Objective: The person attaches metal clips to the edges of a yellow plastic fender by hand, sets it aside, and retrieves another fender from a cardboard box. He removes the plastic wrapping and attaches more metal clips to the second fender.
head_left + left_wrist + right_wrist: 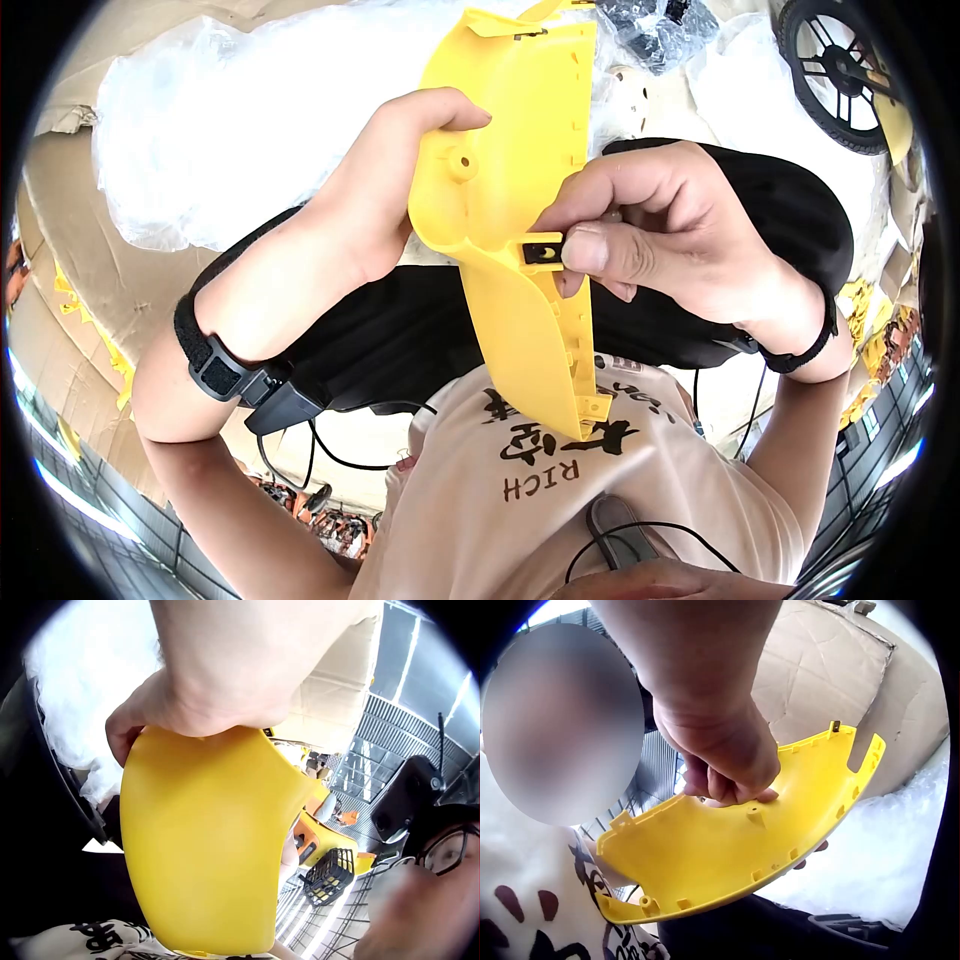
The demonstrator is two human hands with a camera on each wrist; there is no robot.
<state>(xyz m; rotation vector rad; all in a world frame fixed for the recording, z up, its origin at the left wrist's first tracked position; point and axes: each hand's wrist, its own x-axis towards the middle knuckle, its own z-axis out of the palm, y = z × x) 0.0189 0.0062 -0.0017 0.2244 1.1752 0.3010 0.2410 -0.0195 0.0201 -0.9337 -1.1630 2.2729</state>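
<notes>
A curved yellow plastic shell (520,130) is held up over the lap, its ribbed inner side facing the head camera. My left hand (385,175) grips its left edge, thumb over the inner face and the other fingers hidden behind. At the near edge, my right hand (665,225) pinches a small black clip (543,253) seated on a yellow tab, with the thumb at the clip's right end. Another black clip (836,727) sits on the shell's far edge in the right wrist view. The smooth outer face of the shell (210,840) fills the left wrist view.
Clear plastic wrap (230,120) lies over cardboard (75,190) beyond the lap. A black spoked wheel (840,75) is at the upper right. In the left wrist view, a black basket (330,876) stands in the background. Cables hang near both forearms.
</notes>
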